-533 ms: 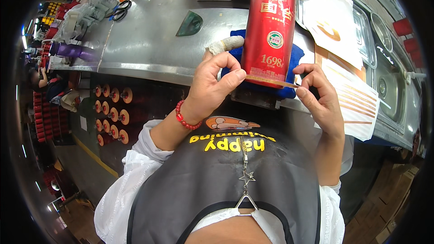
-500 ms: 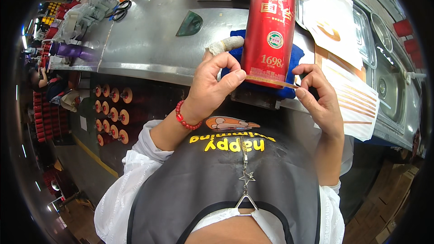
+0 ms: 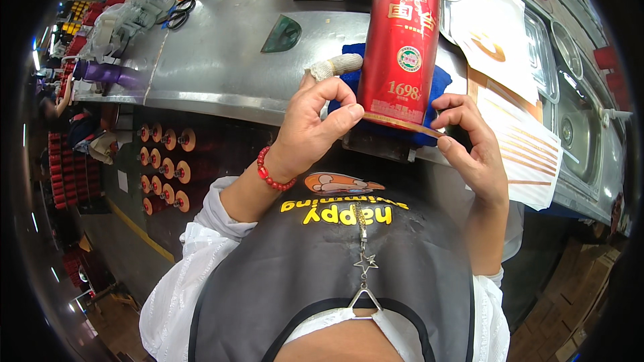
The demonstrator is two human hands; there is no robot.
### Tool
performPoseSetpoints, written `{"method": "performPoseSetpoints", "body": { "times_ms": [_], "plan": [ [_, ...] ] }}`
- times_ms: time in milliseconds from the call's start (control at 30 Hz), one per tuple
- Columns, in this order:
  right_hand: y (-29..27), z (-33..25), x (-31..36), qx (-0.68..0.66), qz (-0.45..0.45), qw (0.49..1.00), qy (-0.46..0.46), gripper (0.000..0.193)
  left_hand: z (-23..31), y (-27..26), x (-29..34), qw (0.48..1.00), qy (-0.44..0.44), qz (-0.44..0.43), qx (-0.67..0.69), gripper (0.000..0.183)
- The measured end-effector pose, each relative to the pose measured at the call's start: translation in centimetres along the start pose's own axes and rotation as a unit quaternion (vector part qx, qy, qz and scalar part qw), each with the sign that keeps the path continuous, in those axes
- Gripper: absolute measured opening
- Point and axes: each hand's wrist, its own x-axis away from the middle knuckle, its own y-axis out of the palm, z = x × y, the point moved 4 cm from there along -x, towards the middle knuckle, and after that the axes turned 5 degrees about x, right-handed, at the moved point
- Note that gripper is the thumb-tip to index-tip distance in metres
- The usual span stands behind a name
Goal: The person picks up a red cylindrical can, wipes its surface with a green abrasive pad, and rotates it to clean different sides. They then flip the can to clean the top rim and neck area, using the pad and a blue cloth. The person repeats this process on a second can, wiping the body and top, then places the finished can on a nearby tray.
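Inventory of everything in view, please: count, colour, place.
gold-printed red metallic bottle: one, red, upper centre
thin gold strip: one, gold, across bottle's lower end
crumpled blue cloth: one, blue, beneath bottle
flat dark-green piece: one, green, left of bottle
black-handled scissors: one, black, upper left
purple cylindrical object: one, purple, far left
white sheet bearing coppery strips: one, white, right
red cylinders with pale discs: about twelve, red, lower left
stainless-steel table: one, silver, across top
metal basin: one, silver, far right
black apron: one, black, lower centre
background clutter: uncountable, mixed, left edge
left hand: one, red bead bracelet, strip's left end
right hand: one, bare, strip's right end
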Motion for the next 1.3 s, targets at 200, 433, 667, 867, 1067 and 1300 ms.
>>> {"method": "performPoseSetpoints", "body": {
  "times_ms": [200, 433, 667, 867, 1067, 1300],
  "plan": [
    [0.1, 0.1, -0.1, -0.083, -0.020, 0.996, 0.038, 0.014, -0.3, 0.0, -0.1, 1.000, 0.021, 0.005, -0.008, 0.019],
    [1.0, -1.2, -0.5, -0.020, 0.033, 0.999, 0.014, 0.028, -0.3, 0.2, -0.1, 0.999, 0.023, 0.018, -0.029, 0.025],
    [1.6, -0.8, -0.7, -0.017, 0.068, 0.998, 0.010, 0.029, 0.0, 0.7, -0.2, 0.993, 0.097, 0.042, -0.055, 0.023],
    [1.7, -0.9, -0.8, -0.001, 0.068, 0.998, 0.006, 0.030, -0.4, 0.5, -0.2, 0.998, 0.052, 0.017, -0.037, 0.023],
    [1.7, -0.9, -0.9, 0.003, 0.075, 0.997, 0.004, 0.032, -0.3, 0.6, -0.2, 0.997, 0.052, 0.017, -0.049, 0.024],
    [1.9, -0.7, -0.8, 0.005, 0.080, 0.997, 0.010, 0.029, -0.1, 0.7, -0.2, 0.997, 0.055, 0.018, -0.044, 0.023]
  ]
}}
